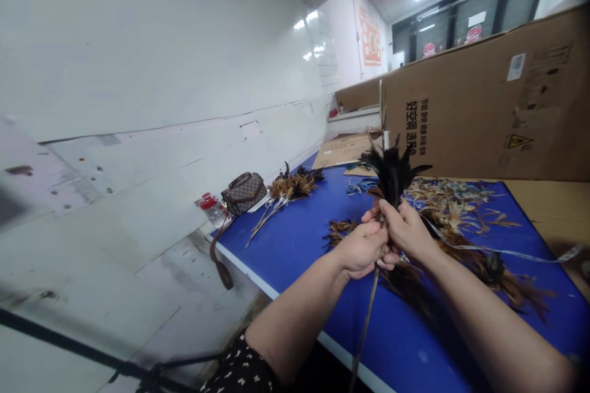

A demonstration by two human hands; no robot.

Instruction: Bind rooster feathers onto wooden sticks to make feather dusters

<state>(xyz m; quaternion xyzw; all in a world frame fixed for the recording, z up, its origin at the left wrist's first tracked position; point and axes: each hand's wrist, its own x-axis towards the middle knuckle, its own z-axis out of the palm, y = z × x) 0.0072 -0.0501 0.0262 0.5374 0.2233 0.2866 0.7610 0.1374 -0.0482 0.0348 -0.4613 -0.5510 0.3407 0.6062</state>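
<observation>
A bunch of black feathers points up and away from me, with a thin brown stick running down below it past the table edge. My left hand is closed round the stick just under the feathers. Pressed against it, my right hand is closed on the base of the black feathers, thumb on top. Some fingertips are hidden where the hands overlap. Under and beside my hands, loose brown feathers lie on the blue tabletop.
Feathered sticks lie at the table's left, near a checked handbag and a red-lidded bottle. Piles of loose feathers and a white tape lie on the right. A large cardboard box stands behind.
</observation>
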